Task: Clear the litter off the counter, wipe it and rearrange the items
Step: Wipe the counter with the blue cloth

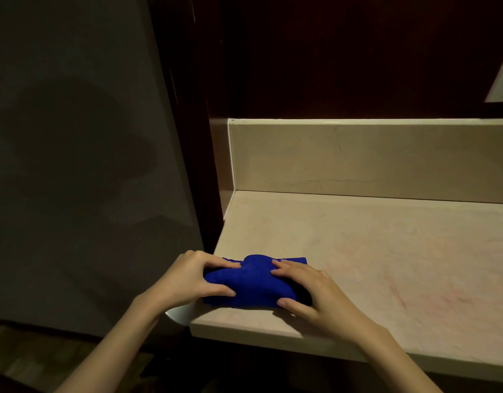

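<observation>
A blue cloth (251, 282), bunched into a thick fold, lies at the near left corner of the beige stone counter (372, 251). My left hand (190, 276) grips the cloth's left end, with the thumb under its front edge and the fingers curled over the top. My right hand (307, 290) grips the right end the same way, fingers on top and thumb at the front. Both forearms reach in from the bottom of the view.
A beige upstand (358, 157) runs along the back of the counter, under a dark wooden wall. A grey panel (74, 137) stands to the left of the counter. A pale object (501, 80) shows at the right edge.
</observation>
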`<action>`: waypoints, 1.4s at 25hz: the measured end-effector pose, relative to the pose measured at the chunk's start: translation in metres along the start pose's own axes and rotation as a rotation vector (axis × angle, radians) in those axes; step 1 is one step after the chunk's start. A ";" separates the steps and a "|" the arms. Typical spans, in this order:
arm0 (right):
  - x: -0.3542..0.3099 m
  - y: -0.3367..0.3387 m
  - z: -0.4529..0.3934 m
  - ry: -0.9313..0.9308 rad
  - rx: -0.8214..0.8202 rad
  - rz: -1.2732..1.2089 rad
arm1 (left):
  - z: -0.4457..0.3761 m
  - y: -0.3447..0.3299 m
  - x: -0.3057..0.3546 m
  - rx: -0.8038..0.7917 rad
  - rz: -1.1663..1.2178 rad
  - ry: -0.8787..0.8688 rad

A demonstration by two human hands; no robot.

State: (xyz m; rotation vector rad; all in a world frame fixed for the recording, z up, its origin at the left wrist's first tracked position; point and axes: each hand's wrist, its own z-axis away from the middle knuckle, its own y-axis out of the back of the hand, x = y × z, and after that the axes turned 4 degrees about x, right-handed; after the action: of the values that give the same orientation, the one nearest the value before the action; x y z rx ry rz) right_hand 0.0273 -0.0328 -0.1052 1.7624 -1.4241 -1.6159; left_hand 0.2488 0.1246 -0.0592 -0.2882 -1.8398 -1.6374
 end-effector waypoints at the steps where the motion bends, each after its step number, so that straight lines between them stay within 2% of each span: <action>1: 0.006 0.005 0.006 -0.007 0.002 -0.012 | -0.001 -0.006 0.006 0.006 -0.009 0.000; 6: 0.032 0.040 0.044 -0.041 0.012 -0.044 | -0.014 -0.041 0.049 0.036 -0.047 -0.034; 23: 0.140 0.194 0.211 -0.327 0.084 -0.123 | -0.083 -0.192 0.237 -0.008 -0.025 -0.279; 29: 0.142 0.200 0.221 -0.399 0.097 -0.125 | -0.090 -0.199 0.242 -0.063 -0.015 -0.340; 35: 0.119 0.180 0.212 -0.431 0.136 -0.141 | -0.083 -0.181 0.221 -0.114 -0.004 -0.386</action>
State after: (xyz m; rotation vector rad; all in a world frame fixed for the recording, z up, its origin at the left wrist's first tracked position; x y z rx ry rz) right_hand -0.2569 -0.1341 -0.0845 1.6850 -1.6587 -2.1171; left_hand 0.0051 -0.0451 -0.0736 -0.6920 -2.0231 -1.7877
